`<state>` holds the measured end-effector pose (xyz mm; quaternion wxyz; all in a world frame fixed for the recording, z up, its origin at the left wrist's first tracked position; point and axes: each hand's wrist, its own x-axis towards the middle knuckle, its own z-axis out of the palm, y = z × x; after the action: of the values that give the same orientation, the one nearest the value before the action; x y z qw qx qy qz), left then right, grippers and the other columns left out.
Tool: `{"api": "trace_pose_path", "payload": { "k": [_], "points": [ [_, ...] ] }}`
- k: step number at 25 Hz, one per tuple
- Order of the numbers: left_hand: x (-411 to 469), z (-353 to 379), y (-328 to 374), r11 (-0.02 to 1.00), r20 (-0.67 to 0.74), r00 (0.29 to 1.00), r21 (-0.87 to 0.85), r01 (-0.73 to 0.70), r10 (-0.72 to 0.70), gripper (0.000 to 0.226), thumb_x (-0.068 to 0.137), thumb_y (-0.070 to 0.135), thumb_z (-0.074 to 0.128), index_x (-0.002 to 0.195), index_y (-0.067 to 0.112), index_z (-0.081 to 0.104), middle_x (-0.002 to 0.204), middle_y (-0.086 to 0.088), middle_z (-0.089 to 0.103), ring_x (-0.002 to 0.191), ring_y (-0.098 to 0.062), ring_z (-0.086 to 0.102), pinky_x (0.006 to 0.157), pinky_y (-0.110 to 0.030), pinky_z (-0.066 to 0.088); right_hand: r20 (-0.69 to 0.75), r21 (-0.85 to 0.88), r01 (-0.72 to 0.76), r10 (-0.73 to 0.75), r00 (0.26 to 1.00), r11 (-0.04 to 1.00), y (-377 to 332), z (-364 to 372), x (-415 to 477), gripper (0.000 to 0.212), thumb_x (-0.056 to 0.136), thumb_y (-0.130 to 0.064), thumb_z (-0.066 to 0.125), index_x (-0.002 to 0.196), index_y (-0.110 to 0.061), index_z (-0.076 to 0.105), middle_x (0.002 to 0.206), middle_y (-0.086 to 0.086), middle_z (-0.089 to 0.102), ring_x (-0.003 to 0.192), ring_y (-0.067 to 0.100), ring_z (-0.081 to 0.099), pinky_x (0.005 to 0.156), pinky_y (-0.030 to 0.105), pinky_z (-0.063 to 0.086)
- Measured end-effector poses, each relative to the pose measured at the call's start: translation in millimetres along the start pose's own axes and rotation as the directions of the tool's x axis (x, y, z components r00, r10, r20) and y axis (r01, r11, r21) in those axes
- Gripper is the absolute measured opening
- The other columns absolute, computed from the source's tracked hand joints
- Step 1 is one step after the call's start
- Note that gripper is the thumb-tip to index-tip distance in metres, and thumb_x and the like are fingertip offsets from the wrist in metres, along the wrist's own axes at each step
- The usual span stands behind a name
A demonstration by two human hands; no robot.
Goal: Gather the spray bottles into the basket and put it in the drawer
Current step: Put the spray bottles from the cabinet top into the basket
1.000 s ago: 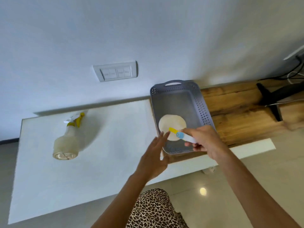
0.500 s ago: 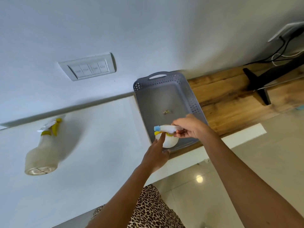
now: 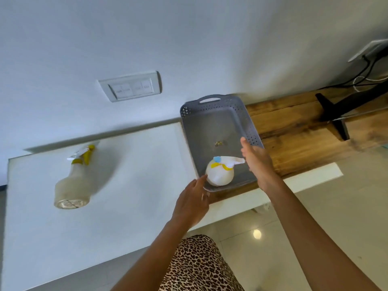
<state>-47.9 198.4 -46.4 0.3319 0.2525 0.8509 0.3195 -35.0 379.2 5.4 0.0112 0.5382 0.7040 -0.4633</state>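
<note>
Head view: round white bottle (image 3: 219, 175) in perforated grey basket (image 3: 251, 131) — both hands spread, empty.

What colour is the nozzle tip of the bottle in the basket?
Light blue nozzle tip, seen in the head view.

Bright, even daylight. The translucent plastic spray bottle with yellow trigger (image 3: 72, 181) smears with motion blur and throws a soft shadow rightward. A glare spot (image 3: 257, 234) shines on the glossy floor tiles (image 3: 327, 217); wide-angle bending warps the edges.
</note>
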Motion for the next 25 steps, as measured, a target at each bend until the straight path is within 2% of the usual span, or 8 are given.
{"api": "trace_pose_path", "payload": {
  "k": [4, 7, 10, 12, 15, 19, 22, 25],
  "points": [
    [-42.8, -44.7, -31.9, 0.995, -0.346, 0.935, -0.081, 0.05, -0.075, 0.04, 0.091, 0.018, 0.048, 0.13, 0.027, 0.043, 0.134, 0.003, 0.053, 0.124, -0.013, 0.046, 0.101, -0.023, 0.035, -0.148, 0.083, 0.409, -0.395, 0.907, 0.909, -33.2, 21.6, -47.9, 0.023, 0.088, -0.043, 0.054, 0.077, -0.023, 0.058, 0.077, -0.008, 0.059, 0.076, 0.009, 0.052, 0.061, 0.017, 0.037],
    [-59.6, -86.7, -71.2, 0.98, -0.524, 0.829, -0.132, 0.151, -0.198, 0.037, 0.087, 0.012, 0.053, 0.123, 0.02, 0.051, 0.125, -0.004, 0.059, 0.119, -0.02, 0.051, 0.097, -0.03, 0.039, -0.067, 0.094, 0.549, -0.545, 0.836, 0.831, -61.1, 73.6, -82.0, 0.014, 0.086, -0.038, 0.059, 0.081, -0.024, 0.059, 0.082, -0.005, 0.06, 0.085, 0.014, 0.053, 0.073, 0.026, 0.039],
    [-61.6, -129.0, -117.8, 0.966, -0.677, 0.693, -0.124, 0.225, -0.248, 0.036, 0.08, 0.001, 0.058, 0.115, 0.008, 0.057, 0.117, -0.012, 0.063, 0.113, -0.029, 0.055, 0.095, -0.036, 0.043, 0.139, 0.1, 0.538, -0.547, 0.825, 0.837, -71.5, 146.9, -101.9, 0.013, 0.085, -0.029, 0.061, 0.08, -0.017, 0.063, 0.081, -0.005, 0.063, 0.086, 0.016, 0.058, 0.079, 0.028, 0.042],
    [-57.1, -153.2, -158.7, 0.944, -0.731, 0.618, -0.111, 0.312, -0.29, 0.037, 0.078, 0.0, 0.06, 0.115, 0.005, 0.055, 0.12, -0.015, 0.061, 0.117, -0.033, 0.051, 0.099, -0.041, 0.041, 0.329, 0.081, 0.441, -0.442, 0.835, 0.894, -71.8, 207.1, -107.4, 0.014, 0.085, -0.025, 0.062, 0.079, -0.013, 0.065, 0.081, -0.002, 0.066, 0.085, 0.013, 0.059, 0.071, 0.013, 0.041],
    [-41.9, -180.4, -217.2, 0.869, -0.662, 0.589, -0.215, 0.445, -0.465, 0.049, 0.079, 0.016, 0.065, 0.123, 0.003, 0.046, 0.132, -0.016, 0.051, 0.126, -0.034, 0.041, 0.101, -0.045, 0.037, 0.506, -0.016, 0.297, -0.249, 0.826, 0.955, -75.2, 297.7, -105.8, 0.024, 0.085, -0.03, 0.059, 0.083, -0.007, 0.066, 0.074, -0.003, 0.061, 0.077, 0.014, 0.055, 0.06, 0.016, 0.038],
    [-25.4, -192.2, -272.0, 0.682, -0.322, 0.615, -0.491, 0.542, -0.72, 0.083, 0.073, 0.041, 0.071, 0.135, 0.006, 0.03, 0.136, -0.014, 0.044, 0.122, -0.031, 0.045, 0.091, -0.038, 0.046, 0.615, -0.064, 0.118, -0.054, 0.787, 0.991, -81.9, 391.4, -91.5, 0.03, 0.084, -0.035, 0.06, 0.073, -0.007, 0.058, 0.07, 0.0, 0.056, 0.069, 0.015, 0.051, 0.057, 0.023, 0.039],
    [-24.7, -191.5, -296.0, 0.528, -0.078, 0.64, -0.646, 0.551, -0.764, 0.079, 0.066, 0.043, 0.076, 0.128, 0.013, 0.037, 0.117, -0.007, 0.055, 0.09, -0.016, 0.057, 0.055, -0.019, 0.044, 0.645, -0.108, 0.013, 0.06, 0.761, 0.994, -83.1, 436.7, -76.8, 0.041, 0.082, -0.037, 0.063, 0.1, 0.0, 0.062, 0.097, 0.011, 0.065, 0.092, 0.025, 0.062, 0.08, 0.035, 0.051],
    [-26.0, -187.0, -301.8, 0.526, -0.1, 0.643, -0.677, 0.515, -0.759, 0.072, 0.06, 0.043, 0.08, 0.117, 0.017, 0.045, 0.099, 0.002, 0.056, 0.08, -0.01, 0.058, 0.055, -0.022, 0.047, 0.649, -0.094, -0.104, 0.14, 0.748, 0.99, -83.7, 449.8, -75.7, 0.037, 0.085, -0.026, 0.062, 0.111, 0.0, 0.06, 0.113, 0.017, 0.065, 0.102, 0.033, 0.062, 0.093, 0.043, 0.051]
  ]
}}
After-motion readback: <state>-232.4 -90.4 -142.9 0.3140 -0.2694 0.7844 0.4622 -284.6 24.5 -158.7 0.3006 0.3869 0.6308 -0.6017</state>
